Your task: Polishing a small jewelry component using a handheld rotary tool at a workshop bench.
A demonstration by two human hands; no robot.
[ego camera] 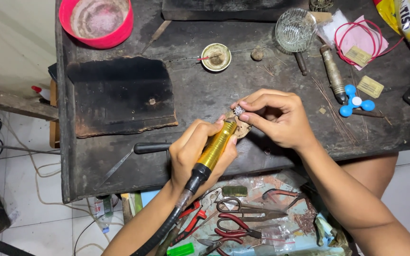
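Pliers [236,232] lie nearest. Left hand [200,151] wraps gold rotary tool [214,147], stiff, w/ closed grip; right hand [276,118] pinches tiny silver ornament [238,111], light, prob. fragile, by edges, over dark desk [205,90].

A single head-worn camera looks almost straight down from above the person, close enough that both forearms enter from the bottom edge. It faces the dark, scorched wooden desk [205,95], which fills most of the frame. White tiled floor [20,189] shows at the left, and an open drawer of pliers and scissors [247,223] lies nearest the viewer.
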